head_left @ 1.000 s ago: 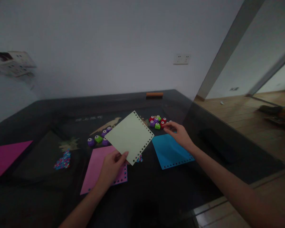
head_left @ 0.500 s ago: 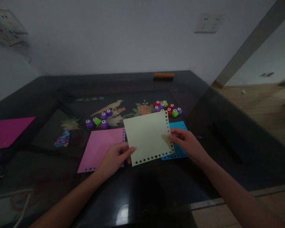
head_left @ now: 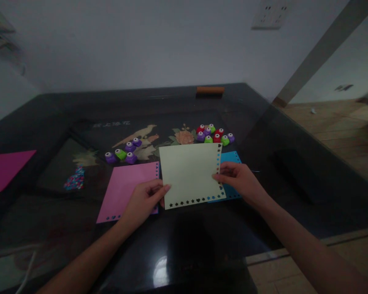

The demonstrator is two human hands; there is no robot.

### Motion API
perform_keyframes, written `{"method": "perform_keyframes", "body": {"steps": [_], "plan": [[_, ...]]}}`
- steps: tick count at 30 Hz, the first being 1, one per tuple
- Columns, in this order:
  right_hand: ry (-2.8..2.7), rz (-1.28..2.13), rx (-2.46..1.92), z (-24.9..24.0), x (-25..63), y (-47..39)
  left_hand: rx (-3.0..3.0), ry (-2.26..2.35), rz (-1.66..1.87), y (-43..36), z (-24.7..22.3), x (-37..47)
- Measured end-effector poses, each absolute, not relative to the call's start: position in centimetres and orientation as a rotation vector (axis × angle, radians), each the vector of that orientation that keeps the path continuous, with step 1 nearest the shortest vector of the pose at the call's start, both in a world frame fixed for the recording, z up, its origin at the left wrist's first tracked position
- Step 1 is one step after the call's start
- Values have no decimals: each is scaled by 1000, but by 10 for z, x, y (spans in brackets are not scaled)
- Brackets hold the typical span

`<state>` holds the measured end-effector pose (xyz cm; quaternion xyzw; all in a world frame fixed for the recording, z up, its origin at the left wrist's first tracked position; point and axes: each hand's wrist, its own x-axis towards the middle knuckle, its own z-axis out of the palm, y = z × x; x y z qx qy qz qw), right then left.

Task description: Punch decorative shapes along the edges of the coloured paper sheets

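One pale green sheet [head_left: 190, 173] is in the middle of the frame, held between my left hand [head_left: 147, 200] and my right hand [head_left: 241, 179]. My left fingers pinch its lower left edge, thumb on the front, and my right fingers grip its right edge the same way. Small punched holes, stars and hearts among them, run along its bottom and right edges, and blue shows through some of them.

That blue comes from a blue sheet [head_left: 233, 158] on the dark table [head_left: 187, 245], partly covered by the pale one and by my right hand. Left of the centre of the frame I have a pink sheet [head_left: 127, 179], with my left hand over its lower right part. Above the pink sheet sits a group of purple and green punches [head_left: 120, 154]; a second group, of red, green and purple punches [head_left: 217, 138], sits just above the top right corner of the pale sheet. At the left edge of the frame lies a dark pink sheet [head_left: 7, 169], with a pile of coloured bits [head_left: 75, 179] to its right. Near the top of the table, right of centre, lies a brown bar [head_left: 210, 90]
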<state>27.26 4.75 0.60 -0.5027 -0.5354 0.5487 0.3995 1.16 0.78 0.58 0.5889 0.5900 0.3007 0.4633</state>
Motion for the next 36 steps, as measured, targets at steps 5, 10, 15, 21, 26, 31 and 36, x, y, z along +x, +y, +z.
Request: {"method": "perform_keyframes", "body": {"steps": [5, 10, 15, 21, 26, 31, 36], "plan": [[-1367, 1387, -1264, 5, 274, 48, 1465, 1459, 783, 8, 6, 12], [-1333, 1324, -1247, 5, 276, 48, 1497, 1424, 780, 6, 7, 14], [-1281, 1286, -1274, 3, 280, 51, 1605, 1379, 766, 5, 9, 15], [-1204, 1288, -1283, -1, 287, 57, 1782, 1331, 822, 7, 7, 13], [-1052, 1222, -1297, 7, 307, 63, 2104, 1364, 858, 4, 5, 11], [-998, 1128, -1344, 22, 342, 67, 2559, 1118, 703, 2, 11, 26], [-961, 1171, -1423, 11, 365, 68, 2636, 1040, 641, 4, 1, 61]]}}
